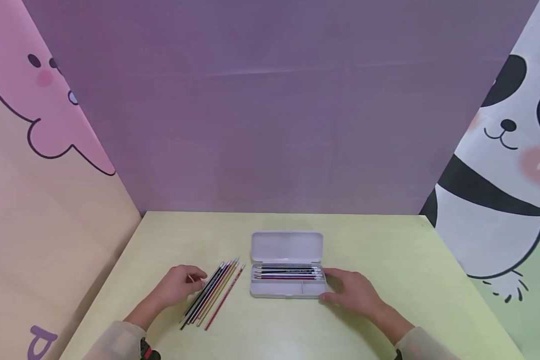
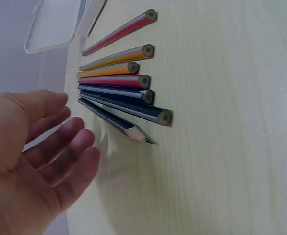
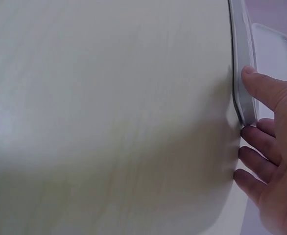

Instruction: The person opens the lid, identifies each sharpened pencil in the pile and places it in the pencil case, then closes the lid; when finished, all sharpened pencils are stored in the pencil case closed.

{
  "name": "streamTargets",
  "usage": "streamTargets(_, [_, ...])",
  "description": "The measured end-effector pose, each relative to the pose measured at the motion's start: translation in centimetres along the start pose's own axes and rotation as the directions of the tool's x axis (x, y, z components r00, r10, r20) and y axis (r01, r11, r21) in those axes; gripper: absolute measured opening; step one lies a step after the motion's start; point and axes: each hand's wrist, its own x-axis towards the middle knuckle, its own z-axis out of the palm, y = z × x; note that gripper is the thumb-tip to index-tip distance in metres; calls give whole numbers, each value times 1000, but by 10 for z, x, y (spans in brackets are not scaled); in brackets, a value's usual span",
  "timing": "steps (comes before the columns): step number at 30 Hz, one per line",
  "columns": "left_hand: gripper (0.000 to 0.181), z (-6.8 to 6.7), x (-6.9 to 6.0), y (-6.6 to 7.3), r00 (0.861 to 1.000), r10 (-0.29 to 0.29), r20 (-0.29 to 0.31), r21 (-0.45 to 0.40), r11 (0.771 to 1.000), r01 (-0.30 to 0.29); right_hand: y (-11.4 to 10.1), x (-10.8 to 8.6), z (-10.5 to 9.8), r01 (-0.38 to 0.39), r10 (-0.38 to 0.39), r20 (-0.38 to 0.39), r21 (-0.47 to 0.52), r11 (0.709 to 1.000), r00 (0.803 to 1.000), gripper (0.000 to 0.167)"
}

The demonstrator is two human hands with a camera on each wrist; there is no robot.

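A white pencil case (image 1: 270,288) lies on the table with its lid (image 1: 287,246) swung back. Several pencils (image 1: 288,273) lie side by side in its rear compartment. My right hand (image 1: 353,292) holds the case's right end, thumb on the front side (image 3: 242,54) near the corner and fingers around the end. To the left of the case, several loose pencils (image 1: 211,295) lie slanted together, dark, yellow and red ones, with a red pencil (image 1: 225,297) slightly apart. My left hand (image 1: 177,285) hovers at their left side, fingers loosely bent and holding nothing in the left wrist view.
The light wooden table (image 1: 364,240) meets a purple backdrop (image 1: 274,125) at its far edge. Printed panels stand on both sides, a pink figure (image 1: 63,120) left and a panda (image 1: 499,175) right. The front compartment of the case has a small divider.
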Motion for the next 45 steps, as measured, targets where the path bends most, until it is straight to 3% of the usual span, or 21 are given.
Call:
streamTargets(5, [26,1,3,-4,995,-23,92,-124,992,34,0,1,-1,-22,22,0,-5,1000,1000,69])
streamTargets(8, [27,2,6,-7,992,-34,125,-158,986,54,-1,1,-1,-32,32,8,11,999,999,69])
streamTargets(20, [27,2,15,-17,990,-6,139,-182,983,32,-1,0,-3,-53,53,8,4,999,999,70])
streamTargets(23, [27,4,15,-17,993,-6,121,-159,987,26,0,0,-2,-69,69,13,7,998,998,71])
streamTargets(27, [25,10,14,-12,998,-16,54,-35,999,18,-1,0,-2,-80,80,17,8,997,997,72])
streamTargets(33, [22,17,15,-4,997,-73,-33,94,993,76,-3,-2,-2,-74,73,18,31,997,997,71])
streamTargets(40, [16,20,15,5,985,-136,-105,130,980,149,-1,-1,-1,-68,68,10,30,997,998,71])
streamTargets(45, [15,21,14,7,982,-141,-123,131,979,157,1,0,0,-61,60,12,40,997,998,72])
